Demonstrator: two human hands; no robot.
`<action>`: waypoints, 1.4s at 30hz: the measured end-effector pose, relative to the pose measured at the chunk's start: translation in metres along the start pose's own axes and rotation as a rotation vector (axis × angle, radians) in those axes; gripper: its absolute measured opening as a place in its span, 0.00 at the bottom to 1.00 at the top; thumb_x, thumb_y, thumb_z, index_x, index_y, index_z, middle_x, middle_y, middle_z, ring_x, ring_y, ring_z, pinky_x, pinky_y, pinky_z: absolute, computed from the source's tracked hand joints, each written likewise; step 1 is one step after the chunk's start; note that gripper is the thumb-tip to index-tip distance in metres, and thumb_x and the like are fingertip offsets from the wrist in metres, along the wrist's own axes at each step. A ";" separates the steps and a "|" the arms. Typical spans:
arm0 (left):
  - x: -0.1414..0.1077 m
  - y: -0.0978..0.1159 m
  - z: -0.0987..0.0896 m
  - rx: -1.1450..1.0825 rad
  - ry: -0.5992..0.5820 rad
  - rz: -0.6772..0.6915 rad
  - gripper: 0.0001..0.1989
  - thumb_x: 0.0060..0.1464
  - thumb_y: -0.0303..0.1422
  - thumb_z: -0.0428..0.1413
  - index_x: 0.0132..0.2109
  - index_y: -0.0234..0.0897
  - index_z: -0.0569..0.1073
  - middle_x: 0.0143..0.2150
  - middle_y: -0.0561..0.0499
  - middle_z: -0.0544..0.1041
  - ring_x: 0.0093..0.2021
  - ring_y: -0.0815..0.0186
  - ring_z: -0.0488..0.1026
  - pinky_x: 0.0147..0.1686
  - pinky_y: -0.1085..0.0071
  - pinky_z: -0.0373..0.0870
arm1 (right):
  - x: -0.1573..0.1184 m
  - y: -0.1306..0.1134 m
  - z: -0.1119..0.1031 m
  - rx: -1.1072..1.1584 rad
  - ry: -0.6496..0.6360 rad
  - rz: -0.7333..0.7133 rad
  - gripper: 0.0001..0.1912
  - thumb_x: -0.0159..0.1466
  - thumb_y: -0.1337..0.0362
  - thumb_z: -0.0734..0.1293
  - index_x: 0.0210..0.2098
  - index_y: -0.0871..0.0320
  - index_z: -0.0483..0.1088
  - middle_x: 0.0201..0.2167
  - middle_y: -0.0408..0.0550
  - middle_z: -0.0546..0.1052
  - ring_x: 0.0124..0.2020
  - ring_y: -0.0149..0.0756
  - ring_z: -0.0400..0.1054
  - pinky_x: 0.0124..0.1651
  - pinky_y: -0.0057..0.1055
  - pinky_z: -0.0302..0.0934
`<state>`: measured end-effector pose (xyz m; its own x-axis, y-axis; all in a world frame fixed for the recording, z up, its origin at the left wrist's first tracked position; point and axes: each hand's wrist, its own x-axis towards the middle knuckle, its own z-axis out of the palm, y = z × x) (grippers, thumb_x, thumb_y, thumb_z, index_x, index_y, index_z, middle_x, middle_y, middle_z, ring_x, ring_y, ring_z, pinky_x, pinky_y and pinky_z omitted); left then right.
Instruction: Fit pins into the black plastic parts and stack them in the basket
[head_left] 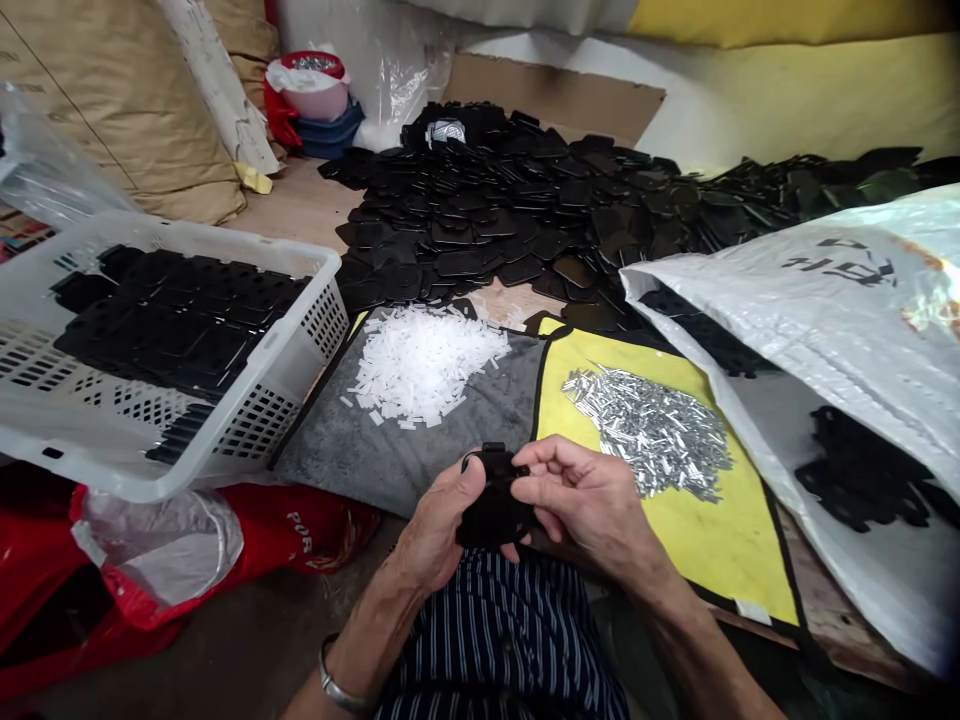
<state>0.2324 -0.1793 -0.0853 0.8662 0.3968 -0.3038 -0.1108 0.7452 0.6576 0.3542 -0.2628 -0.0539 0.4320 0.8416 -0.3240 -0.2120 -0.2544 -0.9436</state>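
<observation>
A small black plastic case [495, 505] with a tab at its top is held over my lap, near the front edge of the cloths. Around its left side wraps my left hand [442, 515], thumb on the near face. My right hand [574, 490] pinches at the upper right edge of the case; whether a small part sits between those fingertips is hidden. Beyond the hands, a heap of short white plastic strips [424, 365] lies on a grey cloth [337, 440]. To its right, thin silvery metal pins [667, 430] are piled on a yellow cloth [697, 540].
At left stands a white plastic basket [300, 250] with rows of black cases. Black flat pieces [480, 220] cover the back of the table. On the right, a white sack [840, 280] lies open with black parts inside. A red bag [277, 530] is below the basket.
</observation>
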 end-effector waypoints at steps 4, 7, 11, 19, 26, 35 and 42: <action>-0.002 -0.001 -0.002 0.087 -0.104 0.033 0.18 0.54 0.42 0.55 0.43 0.30 0.70 0.29 0.47 0.74 0.27 0.65 0.72 0.22 0.74 0.70 | 0.002 0.009 0.011 -0.146 0.135 -0.008 0.09 0.56 0.61 0.67 0.32 0.59 0.65 0.12 0.36 0.63 0.10 0.25 0.56 0.12 0.21 0.52; -0.002 -0.004 -0.003 0.151 -0.062 0.012 0.13 0.52 0.36 0.57 0.40 0.29 0.71 0.27 0.48 0.73 0.25 0.68 0.71 0.22 0.75 0.71 | 0.001 0.018 0.014 -0.392 0.218 -0.130 0.07 0.57 0.61 0.65 0.31 0.59 0.65 0.16 0.39 0.65 0.13 0.26 0.58 0.14 0.22 0.54; -0.002 -0.006 -0.007 0.165 -0.003 -0.034 0.12 0.53 0.35 0.56 0.36 0.26 0.72 0.23 0.47 0.73 0.22 0.67 0.71 0.19 0.74 0.71 | -0.001 0.022 0.014 -0.577 0.226 -0.227 0.07 0.59 0.63 0.63 0.36 0.61 0.65 0.26 0.47 0.70 0.21 0.29 0.63 0.20 0.24 0.57; -0.006 -0.010 -0.013 0.036 -0.036 -0.120 0.24 0.58 0.43 0.48 0.31 0.21 0.74 0.21 0.40 0.74 0.16 0.64 0.71 0.11 0.74 0.67 | 0.002 0.007 0.014 -0.467 -0.054 -0.219 0.10 0.64 0.63 0.58 0.32 0.61 0.67 0.25 0.45 0.70 0.24 0.28 0.64 0.25 0.22 0.59; -0.008 -0.007 -0.009 0.084 0.099 -0.055 0.10 0.51 0.31 0.56 0.38 0.27 0.71 0.24 0.45 0.75 0.19 0.63 0.73 0.15 0.71 0.71 | 0.004 0.025 0.017 -0.369 0.067 -0.185 0.11 0.62 0.60 0.61 0.32 0.62 0.67 0.17 0.41 0.67 0.16 0.26 0.60 0.18 0.20 0.53; -0.007 0.000 0.000 0.191 0.141 -0.134 0.11 0.47 0.30 0.58 0.38 0.28 0.69 0.24 0.46 0.76 0.19 0.62 0.73 0.15 0.70 0.70 | -0.012 0.016 -0.016 -0.400 0.060 -0.193 0.13 0.64 0.58 0.59 0.32 0.60 0.69 0.22 0.43 0.69 0.19 0.26 0.61 0.23 0.24 0.56; -0.003 0.008 -0.001 0.328 0.212 -0.128 0.12 0.46 0.33 0.59 0.36 0.29 0.69 0.24 0.47 0.75 0.20 0.62 0.72 0.18 0.69 0.69 | 0.000 0.025 -0.101 -1.284 0.584 -0.305 0.10 0.60 0.62 0.63 0.34 0.62 0.72 0.30 0.50 0.72 0.27 0.35 0.65 0.30 0.30 0.55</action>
<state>0.2288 -0.1736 -0.0796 0.7396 0.4394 -0.5098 0.1817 0.5990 0.7798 0.4376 -0.3172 -0.0842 0.6725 0.7088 0.2128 0.7365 -0.6128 -0.2865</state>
